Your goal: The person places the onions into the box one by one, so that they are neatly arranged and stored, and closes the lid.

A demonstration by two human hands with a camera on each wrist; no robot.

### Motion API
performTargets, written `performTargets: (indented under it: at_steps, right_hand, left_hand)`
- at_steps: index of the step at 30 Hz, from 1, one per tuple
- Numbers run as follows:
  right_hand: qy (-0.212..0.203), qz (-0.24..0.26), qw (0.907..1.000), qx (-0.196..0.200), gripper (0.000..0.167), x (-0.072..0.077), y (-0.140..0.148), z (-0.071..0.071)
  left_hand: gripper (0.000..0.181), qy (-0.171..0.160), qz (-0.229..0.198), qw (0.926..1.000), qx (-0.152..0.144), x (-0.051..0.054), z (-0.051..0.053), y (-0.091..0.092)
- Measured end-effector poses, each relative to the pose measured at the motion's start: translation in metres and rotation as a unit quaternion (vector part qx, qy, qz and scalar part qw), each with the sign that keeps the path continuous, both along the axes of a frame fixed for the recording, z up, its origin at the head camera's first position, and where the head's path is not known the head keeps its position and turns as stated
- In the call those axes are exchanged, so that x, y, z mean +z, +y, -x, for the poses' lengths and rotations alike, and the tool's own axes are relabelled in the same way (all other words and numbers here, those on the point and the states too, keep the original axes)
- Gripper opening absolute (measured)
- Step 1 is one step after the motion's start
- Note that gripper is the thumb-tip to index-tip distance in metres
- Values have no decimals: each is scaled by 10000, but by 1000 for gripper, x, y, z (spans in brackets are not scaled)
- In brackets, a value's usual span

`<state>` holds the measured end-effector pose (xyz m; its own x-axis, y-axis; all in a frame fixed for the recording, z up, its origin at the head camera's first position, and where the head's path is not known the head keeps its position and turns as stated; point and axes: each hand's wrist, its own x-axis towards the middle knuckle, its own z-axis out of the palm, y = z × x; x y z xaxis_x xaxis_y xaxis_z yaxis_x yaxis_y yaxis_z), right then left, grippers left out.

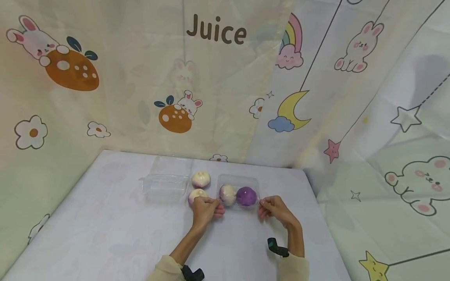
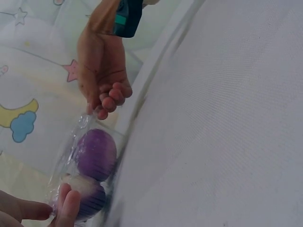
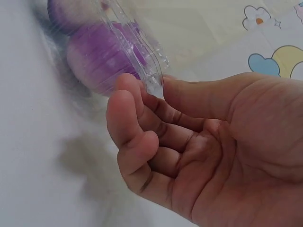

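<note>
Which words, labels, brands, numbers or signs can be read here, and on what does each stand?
"Juice": dark letters on the cloth backdrop.
No other readable text: I see no label on the filled clear container or the open clear container.

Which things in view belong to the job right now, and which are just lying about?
In the job:
Filled clear plastic box, pinched by left grip and right grip
Purple-and-white turnip-like piece inside
Purple piece inside

Apparently lying about:
Open clear clamshell
Rear pale-topped piece
Front pale-topped piece
</note>
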<state>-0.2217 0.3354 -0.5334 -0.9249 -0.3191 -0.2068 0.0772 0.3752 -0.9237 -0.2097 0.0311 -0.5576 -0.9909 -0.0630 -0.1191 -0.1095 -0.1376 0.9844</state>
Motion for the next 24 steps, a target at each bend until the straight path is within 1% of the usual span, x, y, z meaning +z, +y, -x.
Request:
performTargets:
  at_steps: [4, 7, 11, 16, 21, 24]
  right_hand:
    - [-163, 48, 9998, -44, 44, 0, -1, -1]
    - [-239, 174, 9996, -50, 42, -3, -2, 0]
    - [-207, 340, 9991, -151, 41, -8, -2, 0]
    - [-120, 437, 9986, -280, 39, -10, -4, 0]
    - [-40, 507, 9981, -357, 38, -11, -6, -1]
    - [-50, 545, 9974, -463, 37, -13, -7, -2]
  left_hand:
    - [20, 41, -76, 10000, -6, 2, -1, 0]
    - [20, 64, -114, 9999, 12, 2, -1, 0]
    - [21, 37, -111, 9999, -70, 0, 0, 1]
    - [20, 11, -23, 9999, -135, -2, 1, 3]
    - [19, 66, 69, 9999, -43, -5, 0, 6]
    - [18, 88, 48, 9999, 16, -5, -1, 7]
